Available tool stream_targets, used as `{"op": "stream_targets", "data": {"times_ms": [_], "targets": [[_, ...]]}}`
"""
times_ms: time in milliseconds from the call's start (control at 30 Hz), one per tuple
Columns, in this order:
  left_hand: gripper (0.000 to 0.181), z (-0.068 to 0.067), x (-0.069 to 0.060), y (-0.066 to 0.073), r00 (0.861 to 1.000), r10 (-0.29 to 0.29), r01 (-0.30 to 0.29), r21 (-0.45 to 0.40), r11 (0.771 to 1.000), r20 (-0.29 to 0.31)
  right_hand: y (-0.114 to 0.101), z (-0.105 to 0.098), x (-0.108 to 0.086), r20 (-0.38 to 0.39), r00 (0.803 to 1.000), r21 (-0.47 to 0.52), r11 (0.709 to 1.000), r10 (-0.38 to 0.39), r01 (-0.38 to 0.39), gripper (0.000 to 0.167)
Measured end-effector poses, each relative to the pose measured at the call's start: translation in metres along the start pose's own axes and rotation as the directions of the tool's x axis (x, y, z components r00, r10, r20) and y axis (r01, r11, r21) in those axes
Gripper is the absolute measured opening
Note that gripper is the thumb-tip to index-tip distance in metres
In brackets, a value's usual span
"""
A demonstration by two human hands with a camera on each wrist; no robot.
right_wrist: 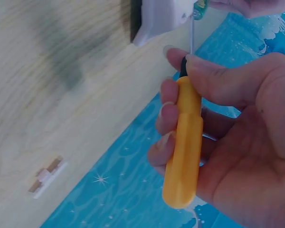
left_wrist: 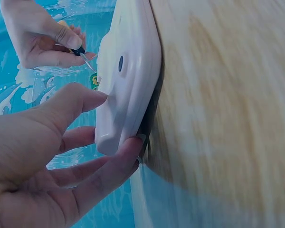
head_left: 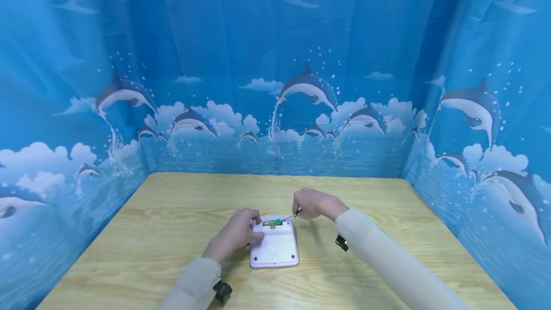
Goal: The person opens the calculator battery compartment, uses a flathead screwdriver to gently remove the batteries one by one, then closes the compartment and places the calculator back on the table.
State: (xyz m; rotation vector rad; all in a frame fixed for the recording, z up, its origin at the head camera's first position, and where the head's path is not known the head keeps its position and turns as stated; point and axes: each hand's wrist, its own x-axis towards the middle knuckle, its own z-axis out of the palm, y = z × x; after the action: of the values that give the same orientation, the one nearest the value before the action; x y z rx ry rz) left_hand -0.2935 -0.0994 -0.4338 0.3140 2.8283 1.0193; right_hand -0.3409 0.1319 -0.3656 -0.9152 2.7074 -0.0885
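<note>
A flat white device [head_left: 275, 249] lies on the table with its underside up, small dark feet at its corners. In its open battery compartment sits a green battery [head_left: 272, 223]. My left hand [head_left: 236, 229] grips the device's left edge, thumb on the underside and fingers around the rim, as the left wrist view shows. From the right, my right hand [head_left: 313, 203] holds a screwdriver [right_wrist: 183, 152] by its yellow handle. The thin metal shaft points at the right end of the battery; whether the tip touches it I cannot tell.
The wooden table [head_left: 181, 204] carries the device near its middle. Behind and at both sides hangs a blue curtain [head_left: 275, 23] printed with dolphins. A small white and brown patch [right_wrist: 47, 176], too blurred to identify, shows near the table edge in the right wrist view.
</note>
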Motion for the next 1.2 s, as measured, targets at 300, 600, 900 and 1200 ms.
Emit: {"op": "stream_targets", "data": {"times_ms": [300,600,900,1200], "targets": [[0.026,0.000,-0.001,0.000,1.000,0.011,-0.011,0.003,1.000,-0.005,0.014,0.013,0.002,0.011,1.000,0.126,0.992,0.023,-0.024,0.023],[0.026,0.001,0.001,-0.002,1.000,-0.004,0.004,0.000,1.000,0.000,0.014,0.010,0.001,0.006,1.000,0.135,0.991,0.011,-0.012,0.024],[0.024,-0.001,0.000,0.000,1.000,0.006,-0.006,0.007,1.000,-0.001,0.015,0.010,-0.001,-0.001,1.000,0.136,0.991,-0.002,0.002,0.023],[0.025,-0.001,0.000,-0.001,1.000,-0.007,0.007,0.002,1.000,-0.004,0.014,0.011,-0.003,-0.012,1.000,0.111,0.994,-0.015,0.017,0.022]]}}
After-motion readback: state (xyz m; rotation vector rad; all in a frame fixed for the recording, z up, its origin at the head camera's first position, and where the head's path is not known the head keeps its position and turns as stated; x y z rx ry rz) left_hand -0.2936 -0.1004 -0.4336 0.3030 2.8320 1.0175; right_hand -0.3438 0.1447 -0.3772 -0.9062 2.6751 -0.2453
